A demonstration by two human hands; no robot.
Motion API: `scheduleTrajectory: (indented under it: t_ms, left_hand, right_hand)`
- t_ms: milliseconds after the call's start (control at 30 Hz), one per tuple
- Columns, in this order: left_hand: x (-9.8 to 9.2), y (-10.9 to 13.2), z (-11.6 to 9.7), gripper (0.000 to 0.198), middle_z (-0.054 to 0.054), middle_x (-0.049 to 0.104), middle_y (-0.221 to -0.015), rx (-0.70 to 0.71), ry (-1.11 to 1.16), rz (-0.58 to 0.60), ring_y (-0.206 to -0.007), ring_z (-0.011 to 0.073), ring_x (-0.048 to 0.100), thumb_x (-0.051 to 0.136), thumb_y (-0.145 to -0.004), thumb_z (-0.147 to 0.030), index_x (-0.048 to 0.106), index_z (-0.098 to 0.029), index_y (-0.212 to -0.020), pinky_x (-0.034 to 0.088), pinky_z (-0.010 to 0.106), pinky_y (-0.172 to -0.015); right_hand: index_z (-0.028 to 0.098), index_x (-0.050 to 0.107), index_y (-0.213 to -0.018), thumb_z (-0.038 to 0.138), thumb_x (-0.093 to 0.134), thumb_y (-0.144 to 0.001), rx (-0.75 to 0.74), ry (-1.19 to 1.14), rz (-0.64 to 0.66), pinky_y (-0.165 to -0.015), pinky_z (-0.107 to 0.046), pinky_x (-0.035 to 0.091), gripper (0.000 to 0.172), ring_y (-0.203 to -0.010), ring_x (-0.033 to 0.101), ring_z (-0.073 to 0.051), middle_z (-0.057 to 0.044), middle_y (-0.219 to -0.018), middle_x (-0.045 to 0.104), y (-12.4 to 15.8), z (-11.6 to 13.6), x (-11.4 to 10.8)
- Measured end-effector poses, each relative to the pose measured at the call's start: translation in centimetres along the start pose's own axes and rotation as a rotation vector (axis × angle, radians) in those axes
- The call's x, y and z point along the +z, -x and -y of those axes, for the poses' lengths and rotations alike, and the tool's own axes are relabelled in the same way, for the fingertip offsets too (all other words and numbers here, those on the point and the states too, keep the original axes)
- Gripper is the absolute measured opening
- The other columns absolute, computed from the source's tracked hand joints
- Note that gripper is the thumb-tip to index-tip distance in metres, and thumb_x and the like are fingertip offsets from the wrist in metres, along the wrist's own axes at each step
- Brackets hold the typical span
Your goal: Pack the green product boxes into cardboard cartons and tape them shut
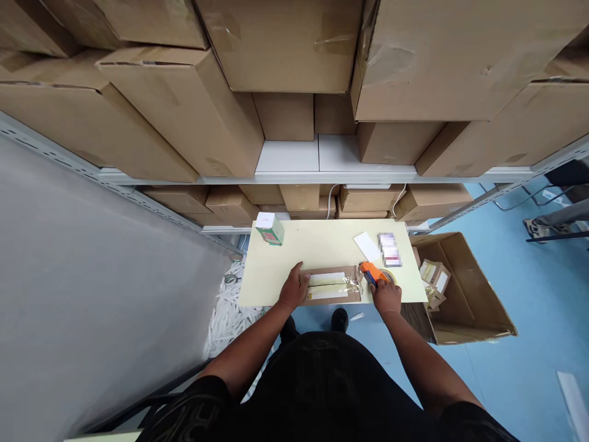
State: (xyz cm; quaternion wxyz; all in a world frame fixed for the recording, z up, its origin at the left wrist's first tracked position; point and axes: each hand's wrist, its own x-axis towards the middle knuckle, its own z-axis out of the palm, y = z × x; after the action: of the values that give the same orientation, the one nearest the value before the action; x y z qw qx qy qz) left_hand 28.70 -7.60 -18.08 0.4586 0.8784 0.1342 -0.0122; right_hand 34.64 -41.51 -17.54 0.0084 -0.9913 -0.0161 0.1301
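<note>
A flat cardboard box with pale strips and shiny clear tape lies at the front edge of the cream table. My left hand grips its left end, thumb on top. In my right hand is an orange tape dispenser with a roll of tape, held at the box's right end. Clear tape shows on that end, near the dispenser's head. Beyond the dispenser lie a white card and a small stack of printed labels, blurred.
A small white and green box stands at the table's back left. Right of the table, a large open carton holds small packages. Shelves of cardboard boxes rise behind. Paper strips heap on the floor at left. A person's leg shows far right.
</note>
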Motion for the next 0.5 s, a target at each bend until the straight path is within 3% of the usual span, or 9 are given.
scheduleTrajectory:
  t_ms: [133, 300, 400, 500]
  left_hand:
    - [0.0, 0.2, -0.4, 0.062, 0.019, 0.063, -0.14, -0.158, -0.056, 0.048, -0.129, 0.0304, 0.062, 0.046, -0.101, -0.055, 0.042, -0.017, -0.15, 0.047, 0.044, -0.107]
    - [-0.1, 0.4, -1.0, 0.056, 0.016, 0.071, -0.125, -0.189, -0.039, 0.098, -0.119, 0.0333, 0.066, 0.043, -0.101, -0.057, 0.055, -0.019, -0.14, 0.048, 0.044, -0.102]
    - [-0.6, 1.2, -0.9, 0.054, 0.015, 0.069, -0.129, -0.123, 0.068, 0.074, -0.126, 0.0326, 0.062, 0.049, -0.1, -0.054, 0.053, -0.019, -0.141, 0.045, 0.045, -0.108]
    - [-1.5, 2.1, -0.3, 0.05, 0.015, 0.056, -0.146, 0.083, 0.262, -0.022, -0.141, 0.0297, 0.049, 0.054, -0.097, -0.046, 0.051, -0.02, -0.14, 0.036, 0.046, -0.118]
  right_hand:
    - [0.012, 0.065, -0.122, 0.042, 0.042, -0.103, 0.038, -0.271, -0.103, -0.097, -0.042, 0.041, 0.043, -0.122, 0.056, -0.034, -0.021, -0.13, 0.065, 0.3, 0.7, -0.5]
    - [0.019, 0.07, -0.111, 0.062, 0.033, -0.102, -0.135, -0.832, 0.041, -0.089, -0.037, 0.05, 0.057, -0.1, 0.066, -0.028, -0.012, -0.108, 0.074, 3.1, 2.7, -1.6]
    - [0.02, 0.071, -0.105, 0.069, 0.043, -0.096, -0.13, -0.901, 0.038, -0.089, -0.039, 0.051, 0.057, -0.097, 0.066, -0.029, -0.011, -0.104, 0.075, 4.2, 4.5, -1.9]
    - [0.021, 0.072, -0.107, 0.072, 0.038, -0.097, -0.134, -0.998, 0.016, -0.097, -0.041, 0.05, 0.063, -0.106, 0.066, -0.03, -0.011, -0.109, 0.075, 4.2, 4.9, -2.0]
